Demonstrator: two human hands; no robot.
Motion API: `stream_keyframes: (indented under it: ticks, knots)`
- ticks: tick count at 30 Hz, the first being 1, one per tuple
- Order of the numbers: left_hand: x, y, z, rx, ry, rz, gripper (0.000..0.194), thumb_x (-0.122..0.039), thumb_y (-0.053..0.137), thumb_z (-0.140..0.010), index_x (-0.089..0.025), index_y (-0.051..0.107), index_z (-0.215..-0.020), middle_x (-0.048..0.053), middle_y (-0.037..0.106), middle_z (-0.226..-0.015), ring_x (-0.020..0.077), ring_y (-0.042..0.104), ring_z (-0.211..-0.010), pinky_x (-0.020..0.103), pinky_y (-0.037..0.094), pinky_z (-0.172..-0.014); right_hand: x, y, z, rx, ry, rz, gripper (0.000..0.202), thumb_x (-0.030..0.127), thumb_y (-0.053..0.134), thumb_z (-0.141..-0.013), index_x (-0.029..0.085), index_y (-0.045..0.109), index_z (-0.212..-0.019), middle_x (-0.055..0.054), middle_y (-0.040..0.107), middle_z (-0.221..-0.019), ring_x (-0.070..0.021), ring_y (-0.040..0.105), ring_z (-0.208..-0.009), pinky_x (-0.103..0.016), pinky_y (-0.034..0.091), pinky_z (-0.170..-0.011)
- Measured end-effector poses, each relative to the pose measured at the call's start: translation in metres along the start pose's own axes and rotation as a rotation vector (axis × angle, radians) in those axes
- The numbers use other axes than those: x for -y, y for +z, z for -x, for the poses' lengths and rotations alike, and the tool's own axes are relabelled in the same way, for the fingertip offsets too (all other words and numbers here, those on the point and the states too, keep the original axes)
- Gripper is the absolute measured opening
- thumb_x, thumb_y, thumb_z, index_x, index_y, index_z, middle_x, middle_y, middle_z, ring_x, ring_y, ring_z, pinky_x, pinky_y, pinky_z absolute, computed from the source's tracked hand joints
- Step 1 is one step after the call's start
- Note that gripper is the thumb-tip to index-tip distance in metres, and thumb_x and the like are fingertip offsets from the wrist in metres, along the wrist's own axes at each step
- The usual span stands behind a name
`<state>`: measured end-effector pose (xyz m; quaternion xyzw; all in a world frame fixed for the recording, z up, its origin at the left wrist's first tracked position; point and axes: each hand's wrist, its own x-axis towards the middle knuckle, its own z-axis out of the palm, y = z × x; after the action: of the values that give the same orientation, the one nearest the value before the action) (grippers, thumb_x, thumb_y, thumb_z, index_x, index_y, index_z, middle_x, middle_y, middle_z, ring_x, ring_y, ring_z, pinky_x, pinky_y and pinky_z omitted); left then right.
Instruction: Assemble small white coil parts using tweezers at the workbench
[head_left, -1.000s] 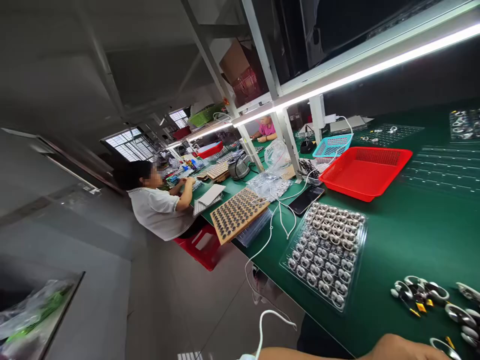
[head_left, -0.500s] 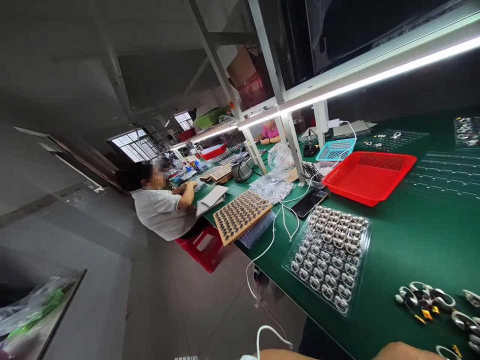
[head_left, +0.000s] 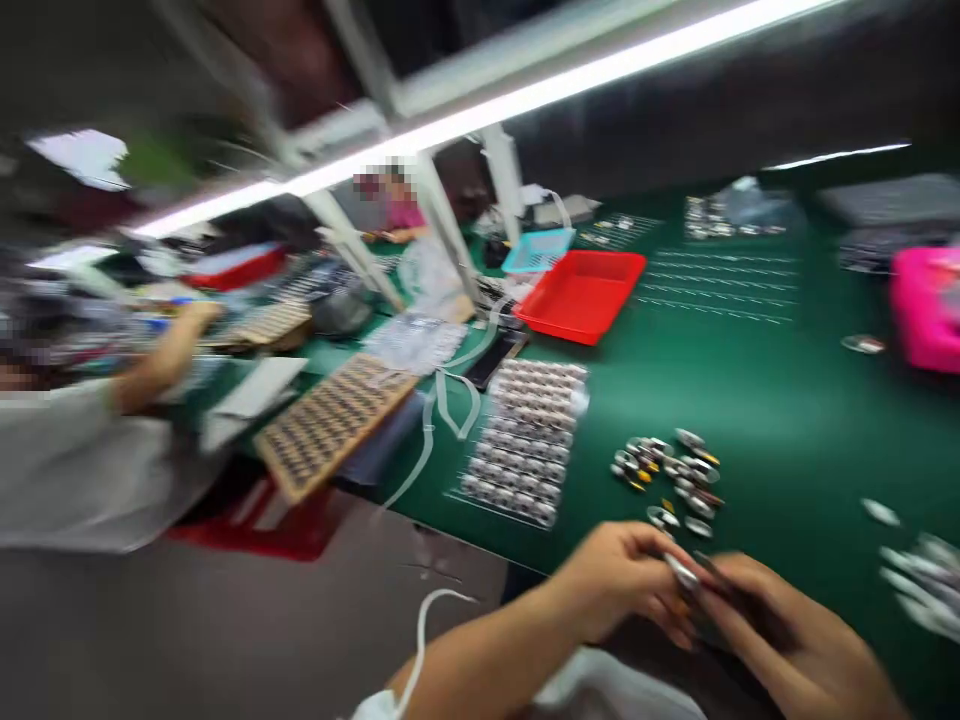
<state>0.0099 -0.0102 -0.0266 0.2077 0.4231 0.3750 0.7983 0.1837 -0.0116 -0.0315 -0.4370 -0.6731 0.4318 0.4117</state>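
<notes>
My left hand (head_left: 637, 578) is closed on a small silver-and-white part (head_left: 681, 572), near the bench's front edge. Close against it, my right hand (head_left: 780, 620) has its fingers bent around something dark and blurred that I cannot make out. Just beyond both hands lies a loose pile of small white and silver parts (head_left: 679, 475) with yellow bits. Left of that pile, a clear tray (head_left: 525, 435) holds rows of similar rounded parts. More white pieces (head_left: 926, 580) lie at the right, smeared by motion.
A red basket (head_left: 581, 290) and a blue basket (head_left: 538, 250) stand farther back on the green bench (head_left: 750, 390). A brown board (head_left: 334, 420), a phone (head_left: 495, 360) and white cable lie left. A pink object (head_left: 926, 310) is at right. Another person's arm (head_left: 169, 350) reaches over the bench.
The view has swung right and down, so the bench contents appear farther left. Both my hands are now in view together at the bottom; before, only parts of my arm and hand showed.
</notes>
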Motion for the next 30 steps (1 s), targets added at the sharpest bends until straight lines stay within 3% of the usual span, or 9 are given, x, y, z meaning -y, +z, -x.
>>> stream_keyframes:
  ticks: [3, 7, 11, 17, 23, 30]
  knots:
    - [-0.012, 0.000, 0.002, 0.040, -0.059, 0.022, 0.031, -0.034, 0.086, -0.066, -0.012, 0.072, -0.082, 0.002, 0.068, -0.062, 0.0099, 0.062, -0.047, 0.021, 0.055, -0.048, 0.015, -0.011, 0.001, 0.130, 0.111, 0.037, 0.012, 0.031, 0.061, -0.094, 0.023, 0.069, -0.090, -0.002, 0.069, -0.080, -0.0172, 0.065, -0.069, -0.024, 0.052, -0.064]
    - [-0.014, -0.002, 0.002, 0.109, -0.091, 0.057, 0.023, -0.031, 0.081, -0.077, -0.012, 0.071, -0.086, 0.003, 0.068, -0.067, 0.0093, 0.063, -0.053, 0.019, 0.055, -0.051, 0.021, -0.007, -0.005, 0.046, 0.137, 0.004, 0.008, 0.025, 0.060, -0.093, 0.021, 0.065, -0.088, -0.001, 0.066, -0.078, -0.0145, 0.061, -0.068, -0.023, 0.048, -0.061]
    - [-0.013, 0.003, 0.004, 0.092, -0.061, 0.039, 0.026, -0.032, 0.083, -0.074, -0.012, 0.070, -0.083, 0.004, 0.068, -0.069, 0.0103, 0.063, -0.056, 0.020, 0.056, -0.051, 0.022, -0.003, 0.000, -0.003, 0.085, 0.012, 0.005, 0.021, 0.061, -0.093, 0.021, 0.064, -0.089, -0.001, 0.065, -0.077, -0.0129, 0.058, -0.065, -0.022, 0.045, -0.057]
    - [-0.016, 0.006, 0.002, 0.022, -0.066, -0.046, 0.034, -0.035, 0.086, -0.070, -0.012, 0.065, -0.085, 0.001, 0.066, -0.060, 0.0092, 0.060, -0.051, 0.020, 0.054, -0.048, 0.020, -0.005, 0.001, 0.027, -0.005, 0.034, 0.011, 0.013, 0.057, -0.092, 0.022, 0.063, -0.094, -0.001, 0.064, -0.081, -0.0129, 0.057, -0.067, -0.022, 0.043, -0.056]
    - [-0.014, 0.005, 0.001, -0.023, -0.048, -0.136, 0.037, -0.037, 0.084, -0.069, -0.014, 0.059, -0.085, -0.001, 0.066, -0.057, 0.0097, 0.061, -0.045, 0.021, 0.053, -0.047, 0.020, -0.006, -0.004, 0.056, 0.097, 0.002, 0.011, 0.013, 0.056, -0.091, 0.020, 0.065, -0.090, -0.002, 0.062, -0.079, -0.0116, 0.053, -0.062, -0.022, 0.040, -0.053]
    - [-0.014, 0.000, 0.000, 0.004, -0.043, -0.159, 0.036, -0.039, 0.084, -0.070, -0.013, 0.063, -0.085, 0.000, 0.068, -0.058, 0.0101, 0.062, -0.046, 0.020, 0.055, -0.046, 0.019, -0.009, -0.006, 0.146, 0.104, -0.015, 0.013, 0.012, 0.058, -0.090, 0.020, 0.068, -0.093, 0.000, 0.061, -0.079, -0.0104, 0.052, -0.063, -0.021, 0.038, -0.053]
